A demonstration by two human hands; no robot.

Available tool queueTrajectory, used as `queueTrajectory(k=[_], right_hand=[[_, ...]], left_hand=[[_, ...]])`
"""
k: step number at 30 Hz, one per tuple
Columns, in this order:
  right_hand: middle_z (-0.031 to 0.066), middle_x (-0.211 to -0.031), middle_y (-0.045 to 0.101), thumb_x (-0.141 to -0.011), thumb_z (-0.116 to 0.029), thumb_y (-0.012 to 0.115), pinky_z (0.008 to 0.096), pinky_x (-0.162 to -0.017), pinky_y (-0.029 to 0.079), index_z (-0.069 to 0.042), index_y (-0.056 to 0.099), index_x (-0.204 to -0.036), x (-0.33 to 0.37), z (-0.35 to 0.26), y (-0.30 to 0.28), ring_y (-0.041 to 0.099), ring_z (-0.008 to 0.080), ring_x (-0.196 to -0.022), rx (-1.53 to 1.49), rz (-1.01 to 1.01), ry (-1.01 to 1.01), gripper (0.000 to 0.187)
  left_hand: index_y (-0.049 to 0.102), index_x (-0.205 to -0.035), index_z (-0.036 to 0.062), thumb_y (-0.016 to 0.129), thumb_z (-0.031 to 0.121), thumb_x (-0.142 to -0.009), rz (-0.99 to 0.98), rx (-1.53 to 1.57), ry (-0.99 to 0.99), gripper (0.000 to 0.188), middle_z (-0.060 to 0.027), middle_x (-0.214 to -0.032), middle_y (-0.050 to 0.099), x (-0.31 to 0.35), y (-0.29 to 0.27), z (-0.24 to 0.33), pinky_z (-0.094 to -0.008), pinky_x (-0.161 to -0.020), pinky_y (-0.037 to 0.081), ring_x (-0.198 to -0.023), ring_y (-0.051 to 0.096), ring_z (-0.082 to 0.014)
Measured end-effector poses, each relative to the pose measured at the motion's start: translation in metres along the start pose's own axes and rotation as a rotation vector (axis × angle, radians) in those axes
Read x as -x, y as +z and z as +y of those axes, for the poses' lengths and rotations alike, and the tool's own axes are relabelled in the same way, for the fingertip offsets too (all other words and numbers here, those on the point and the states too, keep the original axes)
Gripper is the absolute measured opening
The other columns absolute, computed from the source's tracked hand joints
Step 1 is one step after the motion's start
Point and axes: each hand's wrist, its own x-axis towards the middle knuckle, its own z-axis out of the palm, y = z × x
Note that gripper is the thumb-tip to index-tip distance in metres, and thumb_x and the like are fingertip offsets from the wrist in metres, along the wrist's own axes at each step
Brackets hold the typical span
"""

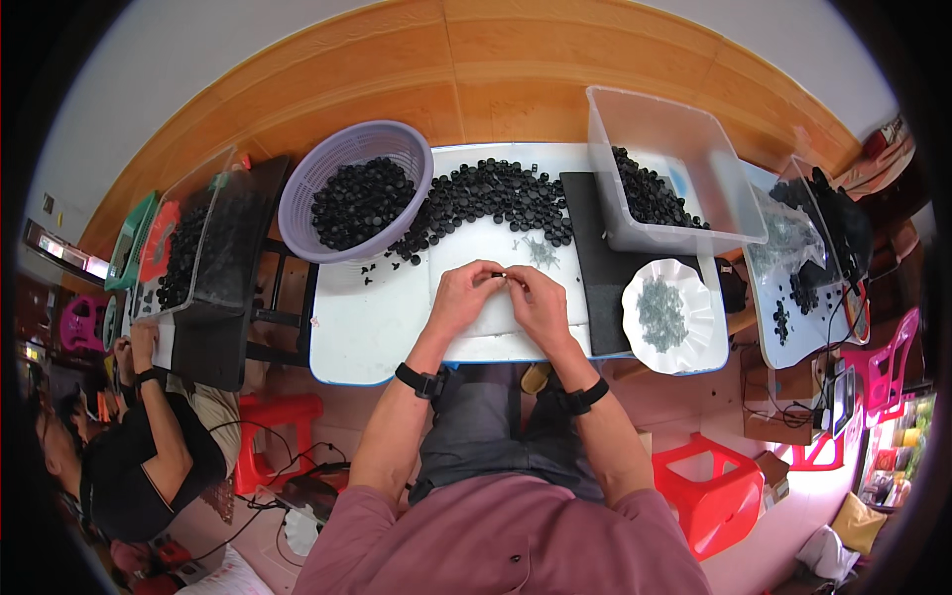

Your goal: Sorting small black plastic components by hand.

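The left hand and right hand meet at the middle of the frame, over the white rectangular surface. Thumb and forefinger of each hand are nearly closed, pinching the same small black piece from either side; whether something tinier sits between the fingertips is too small to tell. Holding it from both sides probably keeps so slight a part steady and leaves the fingertips fine control.

Just above the hands, a loose heap of small black rounded pieces spreads across the upper middle, probably left unboxed for easy picking. A few small clear bits lie below it, near the right hand. More black pieces fill the round lavender plastic basket at upper left and lie in the translucent rectangular plastic tub at upper right, walls that likely stop them rolling. The white fluted plate at right holds a pile of clear bits, its raised rim presumably keeping them together.
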Motion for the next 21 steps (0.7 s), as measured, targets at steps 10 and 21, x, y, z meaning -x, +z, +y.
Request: queueTrajectory(k=[10,21], right_hand=[[0.0164,-0.091,0.073,-0.092,0.002,0.065,0.0345,-0.068,0.057,0.0,0.071,-0.105,-0.0008,-0.0007,-0.0003,0.072,0.029,-0.076,-0.008,0.027,0.035,0.014],[0.0163,-0.09,0.073,-0.092,0.003,0.065,0.0346,-0.067,0.056,0.0,0.071,-0.104,0.0,-0.0023,0.0001,0.072,0.029,-0.074,0.012,0.031,0.031,0.014]], left_hand=[[0.077,-0.11,0.0017,0.079,0.016,-0.089,0.028,-0.07,0.055,0.026,-0.0129,-0.099,0.079,0.0053,0.0015,0.0051,-0.0317,-0.084,0.058,-0.092,0.076,-0.0197],[0.078,-0.11,0.0024,0.082,0.016,-0.087,0.033,-0.044,0.088,0.027,-0.0121,-0.098,0.08,0.0066,0.0024,0.0005,-0.031,-0.083,0.058,-0.091,0.076,-0.019]])
